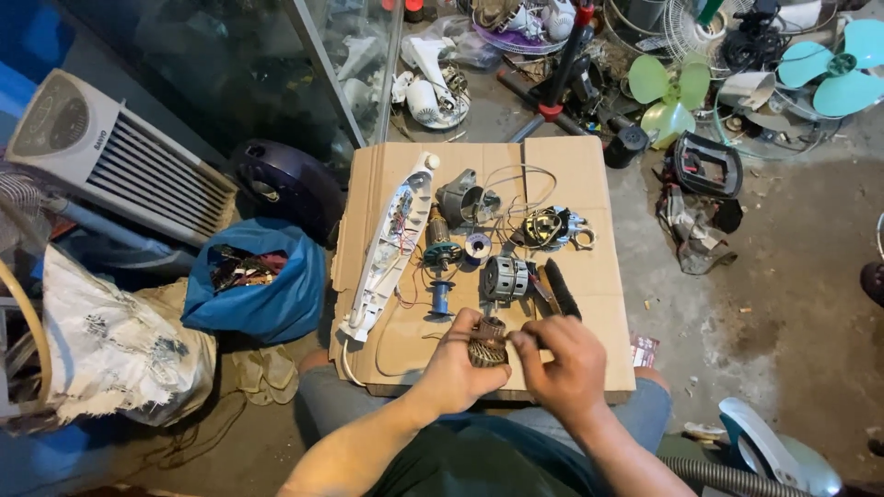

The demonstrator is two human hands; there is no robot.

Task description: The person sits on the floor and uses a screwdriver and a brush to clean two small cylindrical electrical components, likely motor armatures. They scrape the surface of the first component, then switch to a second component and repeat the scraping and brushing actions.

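**Rotor in hand above a board of stripped parts**

The rotor [487, 348] was held over the near edge of the cardboard [589, 276], gripped by the left hand [458, 364]; the right hand [564, 364] pinched something thin against it, too small to identify. Dismantling appeared well advanced: casing [391, 244], stator [505, 278], spool [477, 247] and brush [562, 290] lay apart. Reassembly appeared not begun.

A small ribbed motor armature [487, 347], dark and coppery, sits upright. It hovers over the cardboard sheet's [589, 304] near edge.
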